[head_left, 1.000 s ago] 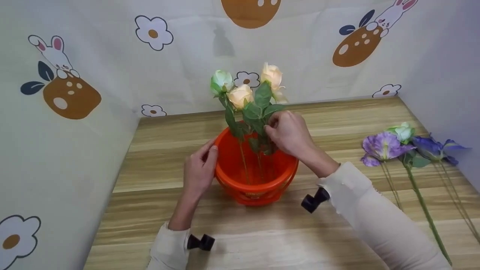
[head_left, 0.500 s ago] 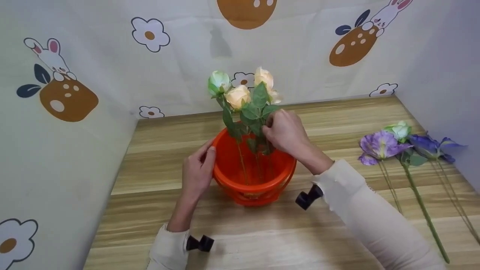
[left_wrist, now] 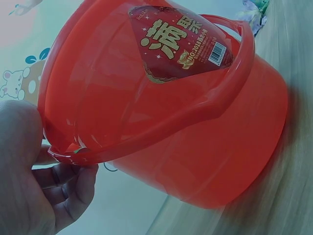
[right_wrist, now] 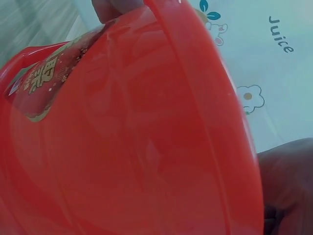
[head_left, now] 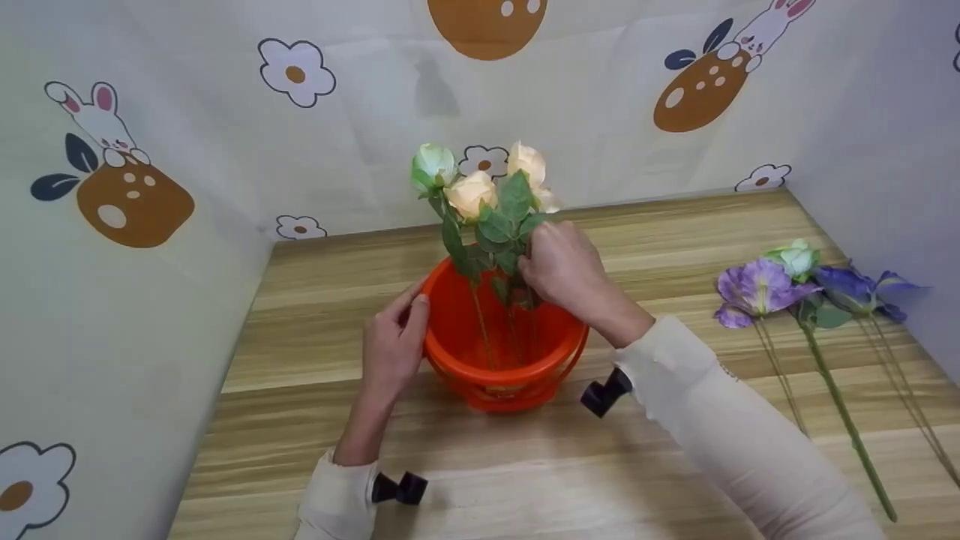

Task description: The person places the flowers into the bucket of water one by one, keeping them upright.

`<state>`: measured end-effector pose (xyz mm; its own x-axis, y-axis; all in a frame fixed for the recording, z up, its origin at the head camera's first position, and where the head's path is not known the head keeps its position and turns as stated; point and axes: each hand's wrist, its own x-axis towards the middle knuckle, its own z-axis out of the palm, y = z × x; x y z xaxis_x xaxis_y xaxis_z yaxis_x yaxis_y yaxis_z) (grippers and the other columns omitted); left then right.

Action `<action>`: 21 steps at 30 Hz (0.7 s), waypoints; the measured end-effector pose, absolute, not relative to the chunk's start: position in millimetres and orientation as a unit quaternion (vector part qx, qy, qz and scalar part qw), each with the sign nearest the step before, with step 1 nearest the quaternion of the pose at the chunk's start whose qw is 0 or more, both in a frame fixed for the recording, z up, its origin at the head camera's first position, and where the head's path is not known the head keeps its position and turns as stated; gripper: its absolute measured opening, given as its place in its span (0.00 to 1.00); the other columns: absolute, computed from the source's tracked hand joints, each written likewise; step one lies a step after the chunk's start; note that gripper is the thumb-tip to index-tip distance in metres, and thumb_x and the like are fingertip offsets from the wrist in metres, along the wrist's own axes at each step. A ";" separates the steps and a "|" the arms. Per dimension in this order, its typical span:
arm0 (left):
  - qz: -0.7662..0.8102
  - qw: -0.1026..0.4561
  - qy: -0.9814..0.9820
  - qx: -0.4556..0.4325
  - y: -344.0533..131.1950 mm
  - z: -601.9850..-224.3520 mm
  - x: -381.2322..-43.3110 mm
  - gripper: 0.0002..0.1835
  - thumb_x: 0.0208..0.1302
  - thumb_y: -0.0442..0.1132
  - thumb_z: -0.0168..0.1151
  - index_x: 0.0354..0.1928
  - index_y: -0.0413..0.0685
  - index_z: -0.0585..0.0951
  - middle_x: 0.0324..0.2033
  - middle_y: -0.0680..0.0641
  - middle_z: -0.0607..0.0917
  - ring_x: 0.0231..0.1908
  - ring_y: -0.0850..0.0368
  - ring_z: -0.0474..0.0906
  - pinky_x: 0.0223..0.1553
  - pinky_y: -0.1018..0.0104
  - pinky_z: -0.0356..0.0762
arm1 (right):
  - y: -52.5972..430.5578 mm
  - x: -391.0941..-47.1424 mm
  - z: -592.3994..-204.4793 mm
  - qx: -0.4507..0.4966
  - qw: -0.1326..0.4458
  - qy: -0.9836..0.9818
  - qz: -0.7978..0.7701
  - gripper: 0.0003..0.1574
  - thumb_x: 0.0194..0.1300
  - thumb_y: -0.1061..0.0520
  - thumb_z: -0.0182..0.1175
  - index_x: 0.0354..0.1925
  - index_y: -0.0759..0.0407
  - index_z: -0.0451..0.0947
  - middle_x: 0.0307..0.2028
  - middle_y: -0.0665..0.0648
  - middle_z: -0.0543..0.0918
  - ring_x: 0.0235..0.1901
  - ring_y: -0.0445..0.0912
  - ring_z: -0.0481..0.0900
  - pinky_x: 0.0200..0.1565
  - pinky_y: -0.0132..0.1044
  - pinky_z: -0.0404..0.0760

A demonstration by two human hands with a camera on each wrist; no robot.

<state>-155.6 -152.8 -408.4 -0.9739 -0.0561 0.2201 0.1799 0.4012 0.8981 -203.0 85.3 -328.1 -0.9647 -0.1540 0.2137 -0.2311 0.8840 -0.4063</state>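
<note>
In the head view an orange-red plastic bucket (head_left: 495, 377) stands upright on the table. My left hand (head_left: 394, 345) grips its left rim, and in the left wrist view the fingers curl under the rim by the handle joint. My right hand (head_left: 566, 266) is over the bucket's right side, its curled fingers holding a peach rose (head_left: 527, 163) by the leafy stem, which the hand partly hides. A second peach rose (head_left: 472, 195) and a pale green rose (head_left: 433, 166) lean in the bucket, stems down inside. In the right wrist view the bucket wall (right_wrist: 146, 147) covers most of the hand.
At the right of the table lie a purple flower (head_left: 763, 289), a pale green rose (head_left: 798, 259) and a blue-violet flower (head_left: 855, 291), stems towards the front. A printed cloth wall (head_left: 360, 165) rises behind the table, with side walls left and right.
My right hand has moved slightly left, and the peach rose it holds has shifted left and a little lower, closer to the other peach rose. My left hand keeps its hold on the rim.
</note>
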 end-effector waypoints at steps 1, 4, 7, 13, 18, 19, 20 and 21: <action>-0.545 0.110 -0.830 -0.038 -152.7 -408.6 -155.8 0.21 0.82 0.47 0.54 0.69 0.53 0.82 0.55 0.44 0.89 0.39 0.52 0.84 0.43 0.64 0.89 | 84.8 -202.8 -327.8 0.100 0.086 -0.968 0.214 0.16 0.64 0.61 0.65 0.20 0.63 0.81 0.26 0.64 0.85 0.28 0.56 0.80 0.32 0.54 0.85; -0.543 0.116 -0.831 -0.041 -152.5 -409.0 -156.0 0.21 0.81 0.47 0.55 0.69 0.51 0.82 0.55 0.44 0.89 0.39 0.52 0.84 0.43 0.62 0.89 | 83.4 -202.2 -327.6 0.101 0.079 -0.972 0.198 0.11 0.64 0.63 0.64 0.26 0.66 0.84 0.31 0.67 0.87 0.31 0.59 0.84 0.33 0.57 0.86; -0.542 0.118 -0.831 -0.039 -152.0 -408.8 -156.2 0.21 0.81 0.46 0.55 0.68 0.51 0.82 0.55 0.43 0.89 0.39 0.52 0.84 0.43 0.61 0.89 | 81.9 -201.3 -328.5 0.107 0.083 -0.974 0.181 0.08 0.63 0.64 0.63 0.29 0.67 0.84 0.34 0.69 0.87 0.34 0.63 0.86 0.34 0.59 0.86; -0.547 0.118 -0.828 -0.038 -151.6 -408.3 -156.7 0.20 0.81 0.46 0.56 0.68 0.52 0.83 0.56 0.44 0.89 0.40 0.52 0.85 0.44 0.63 0.89 | 79.4 -198.9 -332.9 0.127 0.115 -0.973 0.156 0.09 0.62 0.67 0.59 0.27 0.66 0.82 0.32 0.69 0.87 0.32 0.65 0.87 0.31 0.61 0.86; -0.548 0.122 -0.826 -0.049 -152.2 -409.7 -157.0 0.20 0.81 0.45 0.56 0.68 0.50 0.83 0.50 0.43 0.91 0.35 0.53 0.84 0.38 0.68 0.88 | 78.8 -197.3 -335.3 0.141 0.137 -0.971 0.134 0.10 0.61 0.68 0.58 0.25 0.66 0.82 0.31 0.68 0.87 0.32 0.66 0.87 0.30 0.60 0.87; -0.549 0.124 -0.825 -0.051 -152.4 -410.0 -157.2 0.20 0.81 0.45 0.56 0.68 0.49 0.83 0.49 0.42 0.91 0.35 0.53 0.84 0.38 0.68 0.88 | 78.9 -197.1 -335.6 0.143 0.140 -0.971 0.130 0.09 0.61 0.67 0.58 0.25 0.66 0.83 0.30 0.68 0.87 0.32 0.66 0.87 0.30 0.60 0.87; -0.549 0.125 -0.824 -0.053 -152.6 -410.3 -157.2 0.20 0.81 0.45 0.55 0.68 0.49 0.83 0.49 0.42 0.91 0.34 0.53 0.84 0.38 0.68 0.88 | 78.9 -196.7 -335.6 0.145 0.141 -0.971 0.127 0.09 0.61 0.67 0.59 0.25 0.66 0.83 0.30 0.68 0.87 0.32 0.66 0.87 0.30 0.60 0.87; -0.549 0.127 -0.824 -0.053 -152.8 -410.7 -157.4 0.20 0.81 0.45 0.55 0.68 0.48 0.83 0.49 0.42 0.91 0.35 0.54 0.84 0.38 0.68 0.88 | 78.8 -196.4 -335.5 0.147 0.141 -0.971 0.127 0.09 0.61 0.67 0.59 0.26 0.67 0.83 0.30 0.68 0.87 0.32 0.66 0.87 0.30 0.60 0.87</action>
